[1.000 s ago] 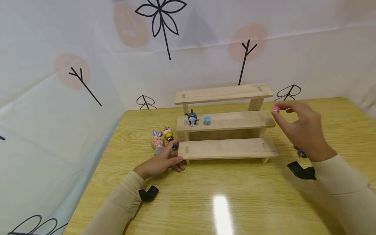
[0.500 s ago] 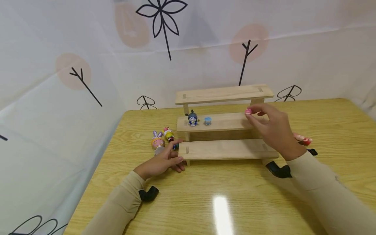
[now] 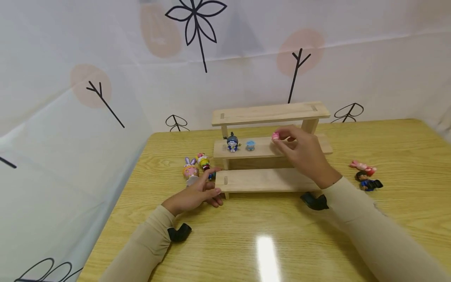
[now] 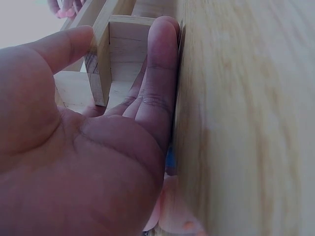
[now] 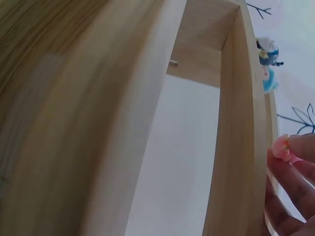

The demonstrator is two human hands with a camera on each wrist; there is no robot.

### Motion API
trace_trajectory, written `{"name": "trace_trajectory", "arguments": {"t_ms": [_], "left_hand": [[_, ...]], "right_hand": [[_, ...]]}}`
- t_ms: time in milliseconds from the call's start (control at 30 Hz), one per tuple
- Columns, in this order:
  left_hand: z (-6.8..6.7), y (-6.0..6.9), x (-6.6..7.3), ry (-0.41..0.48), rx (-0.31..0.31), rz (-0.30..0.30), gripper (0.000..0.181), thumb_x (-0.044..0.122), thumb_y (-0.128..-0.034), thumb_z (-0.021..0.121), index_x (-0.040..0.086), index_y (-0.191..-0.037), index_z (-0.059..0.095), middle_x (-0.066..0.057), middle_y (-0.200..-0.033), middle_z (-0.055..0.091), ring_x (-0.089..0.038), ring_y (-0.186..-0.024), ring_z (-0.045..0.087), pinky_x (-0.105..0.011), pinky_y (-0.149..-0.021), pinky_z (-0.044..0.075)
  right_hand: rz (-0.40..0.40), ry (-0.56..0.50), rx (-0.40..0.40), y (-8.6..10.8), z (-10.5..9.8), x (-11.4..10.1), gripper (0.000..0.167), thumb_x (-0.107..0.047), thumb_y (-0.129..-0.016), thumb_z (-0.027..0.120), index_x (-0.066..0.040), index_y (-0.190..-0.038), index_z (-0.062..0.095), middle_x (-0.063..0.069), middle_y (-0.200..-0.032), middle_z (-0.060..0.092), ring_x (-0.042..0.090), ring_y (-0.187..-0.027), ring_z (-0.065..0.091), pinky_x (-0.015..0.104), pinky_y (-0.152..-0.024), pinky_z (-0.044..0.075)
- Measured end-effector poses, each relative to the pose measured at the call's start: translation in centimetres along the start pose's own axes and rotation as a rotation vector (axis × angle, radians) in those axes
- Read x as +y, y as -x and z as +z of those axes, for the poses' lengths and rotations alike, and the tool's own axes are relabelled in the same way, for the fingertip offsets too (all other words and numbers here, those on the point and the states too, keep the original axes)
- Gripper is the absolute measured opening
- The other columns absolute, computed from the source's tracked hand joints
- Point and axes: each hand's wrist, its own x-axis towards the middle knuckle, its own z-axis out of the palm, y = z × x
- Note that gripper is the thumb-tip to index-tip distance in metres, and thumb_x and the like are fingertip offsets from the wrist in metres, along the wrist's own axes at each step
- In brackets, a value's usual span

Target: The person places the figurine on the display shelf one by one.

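Observation:
A three-step wooden display stand (image 3: 271,180) stands on the table. My left hand (image 3: 195,195) rests against the left end of its lowest step, thumb at the front corner; in the left wrist view the fingers lie straight beneath. My right hand (image 3: 304,154) pinches a tiny pink toy (image 3: 275,136) between thumb and fingertips, over the middle step. Whether the toy touches the wood I cannot tell. The right wrist view also has the pink toy (image 5: 282,148) at the fingertips. A dark-haired blue figurine (image 3: 232,142) and a little light-blue toy (image 3: 250,145) stand on that step's left half.
Left of the stand lie a bunny-eared figurine (image 3: 190,170) and a yellow figurine (image 3: 203,161), close to my left hand. To the right lie a pink-and-red figurine (image 3: 363,167) and a black-and-blue figurine (image 3: 367,181). A patterned cloth (image 3: 253,78) hangs behind the table.
My right hand has moved left with the pink toy, from beyond the stand's right end to over the middle step. The figurines at right are uncovered. My left hand stays put.

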Motion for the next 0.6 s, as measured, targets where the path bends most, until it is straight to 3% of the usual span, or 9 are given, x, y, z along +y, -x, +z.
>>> {"name": "trace_trajectory", "arguments": {"t_ms": [200, 433, 600], "left_hand": [[0.0, -0.1, -0.1, -0.005, 0.007, 0.000, 0.070, 0.028, -0.1059, 0.052, 0.032, -0.159, 0.007, -0.021, -0.115, 0.063, -0.027, -0.100, 0.070, -0.039, -0.089, 0.060], [0.1, -0.1, -0.1, -0.001, 0.005, -0.003, 0.070, 0.028, -0.1060, 0.051, 0.032, -0.159, 0.006, -0.020, -0.116, 0.063, -0.027, -0.100, 0.069, -0.039, -0.089, 0.059], [0.0, 0.0, -0.1, 0.005, 0.003, 0.004, 0.070, 0.027, -0.1061, 0.051, 0.030, -0.160, 0.006, -0.020, -0.117, 0.063, -0.026, -0.099, 0.069, -0.039, -0.089, 0.060]], "right_hand": [[0.037, -0.023, -0.061, -0.4, 1.0, -0.5, 0.019, -0.009, -0.095, 0.069, 0.000, -0.111, 0.067, 0.014, -0.099, 0.073, 0.026, -0.085, 0.072, 0.043, -0.074, 0.061], [0.092, -0.046, -0.130, -0.4, 1.8, -0.6, 0.022, -0.013, -0.093, 0.072, -0.002, -0.112, 0.066, 0.011, -0.101, 0.070, 0.021, -0.093, 0.068, 0.037, -0.084, 0.061], [0.079, -0.031, -0.136, -0.4, 2.1, -0.7, 0.021, -0.013, -0.092, 0.073, -0.005, -0.110, 0.066, 0.008, -0.101, 0.070, 0.020, -0.097, 0.067, 0.034, -0.086, 0.060]]}}
